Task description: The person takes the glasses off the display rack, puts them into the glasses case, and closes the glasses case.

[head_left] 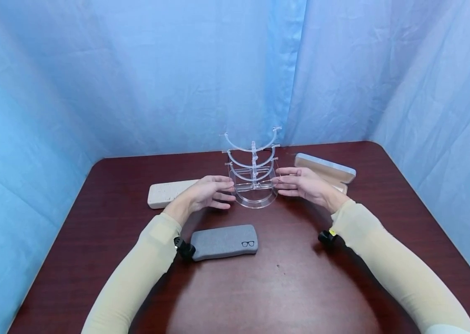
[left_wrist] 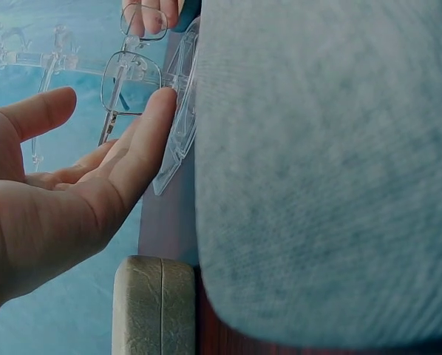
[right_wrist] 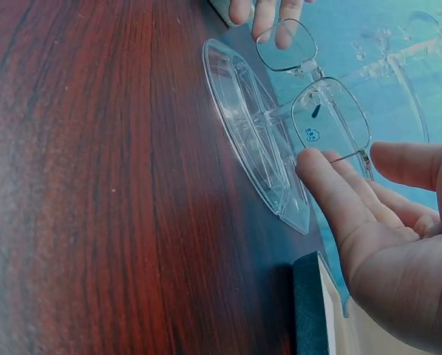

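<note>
Glasses (right_wrist: 330,122), long axis across the stand (head_left: 254,157), lenses facing out its near side.
Left hand (head_left: 207,192) and right hand (head_left: 307,186) flank it, fingers extended, grips unclenched.

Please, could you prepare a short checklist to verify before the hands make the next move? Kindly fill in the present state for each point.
1. Clear display stand upright on the table: ok.
2. Thin-rimmed eyeglasses at the stand's lowest tier: ok.
3. Eyeglasses supported by the stand alone: cannot tell; fingertips are right at the rims.
4. Left hand and right hand at opposite sides of the stand: ok.
5. All cases closed: not ok; gray eyeglass case and beige eyeglass case are closed, but the open eyeglass case has its lid raised.
</note>
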Available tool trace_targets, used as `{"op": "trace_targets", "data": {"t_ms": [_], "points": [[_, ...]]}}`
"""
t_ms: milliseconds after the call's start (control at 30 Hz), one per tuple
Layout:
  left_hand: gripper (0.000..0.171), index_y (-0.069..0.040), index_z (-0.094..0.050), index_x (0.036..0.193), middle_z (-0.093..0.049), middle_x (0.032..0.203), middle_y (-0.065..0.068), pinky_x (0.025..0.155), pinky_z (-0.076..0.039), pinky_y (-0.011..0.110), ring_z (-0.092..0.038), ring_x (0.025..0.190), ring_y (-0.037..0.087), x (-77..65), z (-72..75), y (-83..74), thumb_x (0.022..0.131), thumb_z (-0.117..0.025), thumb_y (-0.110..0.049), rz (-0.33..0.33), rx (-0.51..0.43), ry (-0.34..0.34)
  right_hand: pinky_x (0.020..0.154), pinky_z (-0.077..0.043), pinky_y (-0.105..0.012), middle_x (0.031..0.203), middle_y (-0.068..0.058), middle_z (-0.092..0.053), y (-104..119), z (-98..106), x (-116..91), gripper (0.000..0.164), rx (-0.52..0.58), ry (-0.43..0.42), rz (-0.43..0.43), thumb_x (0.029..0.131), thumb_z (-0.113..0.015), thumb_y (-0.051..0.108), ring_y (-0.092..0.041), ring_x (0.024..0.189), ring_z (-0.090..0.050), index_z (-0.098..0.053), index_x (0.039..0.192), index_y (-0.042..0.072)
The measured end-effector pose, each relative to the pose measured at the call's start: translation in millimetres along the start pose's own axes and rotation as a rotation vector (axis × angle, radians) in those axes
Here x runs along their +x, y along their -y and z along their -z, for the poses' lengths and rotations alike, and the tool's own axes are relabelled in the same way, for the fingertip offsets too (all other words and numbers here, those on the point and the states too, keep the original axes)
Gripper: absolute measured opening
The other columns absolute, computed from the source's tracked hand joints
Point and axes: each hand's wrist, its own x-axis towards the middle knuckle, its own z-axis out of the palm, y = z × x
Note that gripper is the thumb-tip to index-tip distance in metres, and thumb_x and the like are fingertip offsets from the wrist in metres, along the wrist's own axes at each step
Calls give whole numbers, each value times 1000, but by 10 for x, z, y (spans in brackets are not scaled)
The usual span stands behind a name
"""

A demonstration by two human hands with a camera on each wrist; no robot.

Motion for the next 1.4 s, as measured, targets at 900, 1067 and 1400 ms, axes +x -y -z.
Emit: {"op": "trace_targets", "data": {"t_ms": [900,1067,1400], "points": [[49,2,-43,147,-57,138,27,94,-56,48,-66,115,36,-255,-122,-75,103,-60,-12,-139,24,-2,101,-49,-48,139,-24,-58,150,-85,-281,61,-17,36,49,104,-59,9,-37,129,-56,-29,155,-6],[45,2,-47,144,-62,132,27,100,-51,53,-67,113,37,-319,-164,-33,103,-61,-12,-182,99,-25,98,-52,-47,132,-24,-63,121,-131,-383,59,16,36,63,104,-57,6,-31,120,-64,-30,155,-5],[48,3,-47,144,-64,126,29,91,-57,48,-65,113,43,-547,-252,98,103,-61,-17,-171,224,38,95,-54,-45,122,-18,-69,29,-209,-675,59,38,51,67,103,-58,4,-27,111,-69,-29,153,-6]]}}
